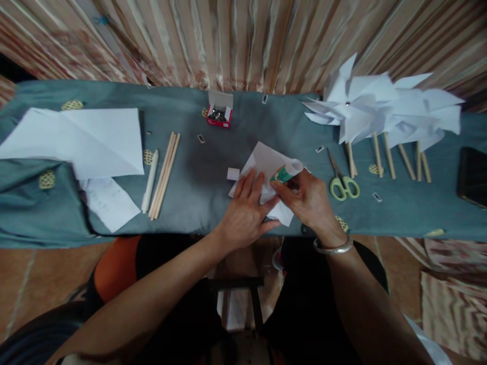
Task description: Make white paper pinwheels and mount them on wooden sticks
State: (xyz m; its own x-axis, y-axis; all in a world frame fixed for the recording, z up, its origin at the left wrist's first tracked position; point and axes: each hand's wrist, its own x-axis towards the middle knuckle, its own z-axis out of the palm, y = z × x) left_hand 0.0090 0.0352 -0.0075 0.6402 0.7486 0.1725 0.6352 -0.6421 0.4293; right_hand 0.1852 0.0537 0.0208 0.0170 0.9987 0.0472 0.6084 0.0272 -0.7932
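In the middle of the table lies a white sheet of paper (262, 154) with cut or folded flaps. My left hand (247, 208) rests on it with fingers spread, pressing the paper flat. Wrapped round a green and white glue stick (283, 173) is my right hand (310, 197). The glue stick is tilted, and its lower end is at the paper, partly hidden by my fingers. Left of the paper sits a small white cap (233, 174). Scissors (342, 185) with light green handles lie to the right of my right hand.
Finished paper pinwheels (380, 106) on wooden sticks lie at the right, near a dark phone-like object (472, 175). An open red box (219, 114) of small metal pieces stands at the back. Wooden sticks (165, 177), a white pen (150, 182) and paper sheets (106, 137) lie left.
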